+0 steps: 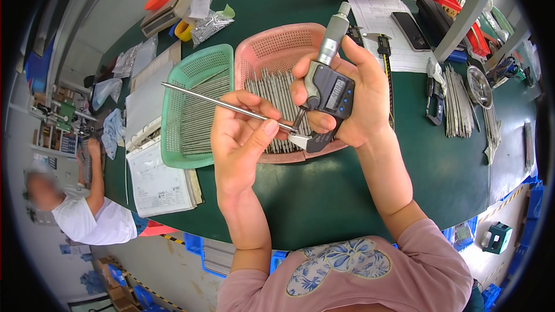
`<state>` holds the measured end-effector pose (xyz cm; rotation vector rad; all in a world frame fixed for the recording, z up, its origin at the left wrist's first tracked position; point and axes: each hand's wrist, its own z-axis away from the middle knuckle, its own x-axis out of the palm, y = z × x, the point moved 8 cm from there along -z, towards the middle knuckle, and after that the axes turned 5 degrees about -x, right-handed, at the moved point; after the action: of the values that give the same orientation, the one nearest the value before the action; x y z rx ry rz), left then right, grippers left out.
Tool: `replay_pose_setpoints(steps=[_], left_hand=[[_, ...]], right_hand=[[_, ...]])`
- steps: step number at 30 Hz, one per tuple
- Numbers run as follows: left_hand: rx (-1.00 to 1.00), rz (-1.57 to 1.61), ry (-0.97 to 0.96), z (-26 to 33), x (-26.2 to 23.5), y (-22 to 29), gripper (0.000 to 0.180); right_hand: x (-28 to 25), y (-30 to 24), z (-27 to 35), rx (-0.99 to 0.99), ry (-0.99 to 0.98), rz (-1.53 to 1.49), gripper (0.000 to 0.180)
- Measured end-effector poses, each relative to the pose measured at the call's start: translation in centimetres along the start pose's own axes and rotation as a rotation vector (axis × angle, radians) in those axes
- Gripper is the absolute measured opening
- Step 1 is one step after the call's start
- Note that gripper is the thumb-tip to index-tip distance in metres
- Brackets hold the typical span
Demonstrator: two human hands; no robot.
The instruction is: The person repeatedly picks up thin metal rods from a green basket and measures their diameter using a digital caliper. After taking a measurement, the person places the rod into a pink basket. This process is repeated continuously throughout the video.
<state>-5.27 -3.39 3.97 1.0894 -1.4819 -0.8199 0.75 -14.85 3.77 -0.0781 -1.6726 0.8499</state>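
Head view: left hand [240,133] pinches a steel rod [225,106], right hand [347,95] grasps a digital micrometer [326,89].

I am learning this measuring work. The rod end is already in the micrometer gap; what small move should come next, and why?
Probably turn the thimble to close the spindle onto the rod. The left hand holds the thin metal rod with its tip at the anvil of the digital micrometer, which the right hand grips. Whether the faces already touch the rod cannot be told.
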Motion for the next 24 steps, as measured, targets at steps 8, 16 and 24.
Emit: replay_pose_setpoints(steps=[8, 16, 24], left_hand=[[0.015, 0.001, 0.019, 0.1, -0.1, 0.1, 0.033], [0.015, -0.058, 0.037, -0.1, 0.2, -0.1, 0.032], [-0.058, -0.148, 0.04, -0.2, 0.3, -0.9, 0.026]], right_hand=[[0.1, 0.2, -0.1, 0.006, -0.089, -0.002, 0.056], [0.1, -0.4, -0.2, -0.089, -0.116, 0.096, 0.057], [0.8, -1.4, 0.0, -0.167, -0.181, 0.171, 0.061]])
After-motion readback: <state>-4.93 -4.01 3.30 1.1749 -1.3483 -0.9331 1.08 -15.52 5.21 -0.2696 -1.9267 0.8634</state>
